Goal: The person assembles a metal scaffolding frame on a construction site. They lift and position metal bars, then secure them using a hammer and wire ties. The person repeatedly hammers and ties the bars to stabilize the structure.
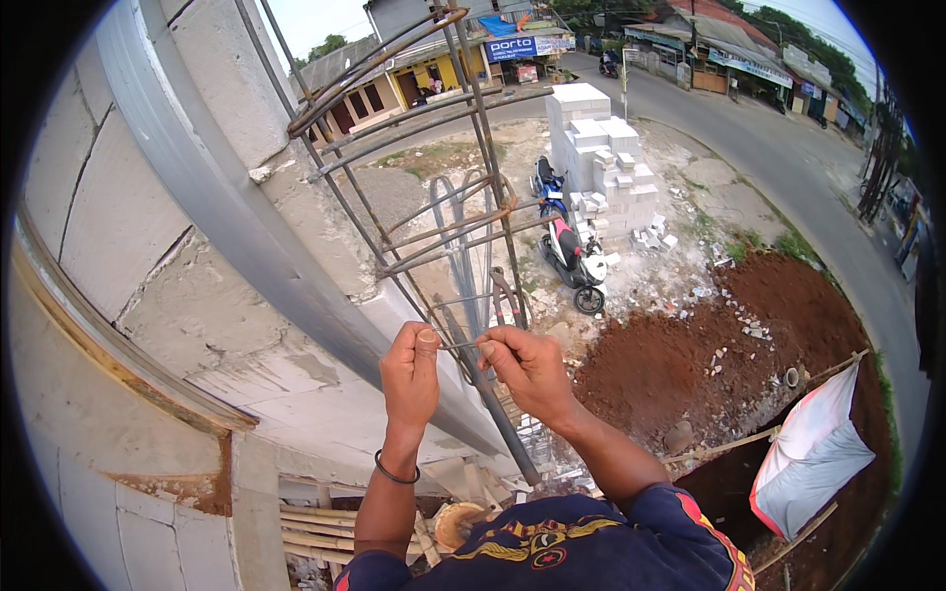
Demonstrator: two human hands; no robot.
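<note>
Between my hands a short thin wire (458, 346) is stretched, one end pinched by each. My left hand (410, 372) is closed, thumb against its bent fingers. Just to the right, my right hand (527, 372) grips the other end between thumb and fingers. Both are raised in front of an upright cage of rusty steel rebar (500, 222), tied with cross bars. A tool that looks like pincers (507, 297) hangs on the cage beyond my right hand. Below the wire, a dark round bar (505, 426) slants down toward me.
A long grey metal beam (251, 222) runs along the block wall (148, 167) at left. Bamboo poles (320, 532) lie below. Down on the ground are parked motorbikes (572, 254), stacked white blocks (631, 187), red soil (655, 369) and a pale sheet (813, 458) on poles.
</note>
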